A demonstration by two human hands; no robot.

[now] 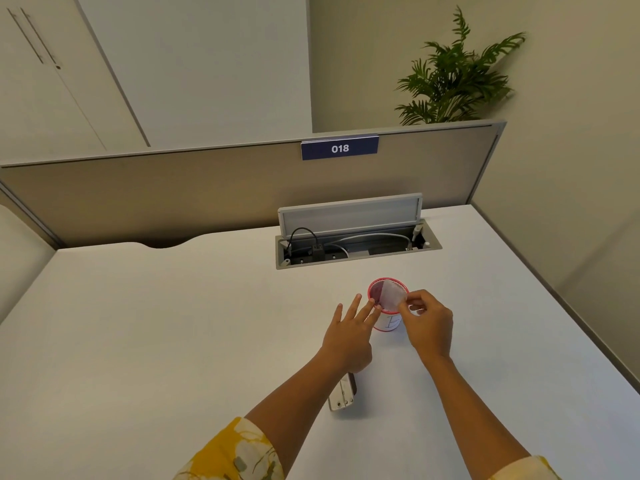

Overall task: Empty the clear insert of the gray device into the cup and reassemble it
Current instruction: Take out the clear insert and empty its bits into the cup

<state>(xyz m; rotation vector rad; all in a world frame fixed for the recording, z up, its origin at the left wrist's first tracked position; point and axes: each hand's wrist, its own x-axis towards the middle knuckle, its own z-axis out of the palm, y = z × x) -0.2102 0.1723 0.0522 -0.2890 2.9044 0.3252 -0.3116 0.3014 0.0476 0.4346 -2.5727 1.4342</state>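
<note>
A white cup with a red rim (387, 323) stands on the white desk. Over its mouth my right hand (427, 323) pinches the clear insert (393, 295), a translucent curved piece tilted above the opening. My left hand (349, 332) is on the cup's left side, fingers spread, with its fingertips touching the rim and the insert's left edge. The gray device (343, 393) lies on the desk nearer to me, partly hidden under my left wrist; only its light body and dark end show.
An open cable tray (356, 249) with a raised lid, plugs and cords is sunk into the desk behind the cup. A beige partition (173, 192) with a blue "018" sign closes the far edge. A plant stands behind it at the right.
</note>
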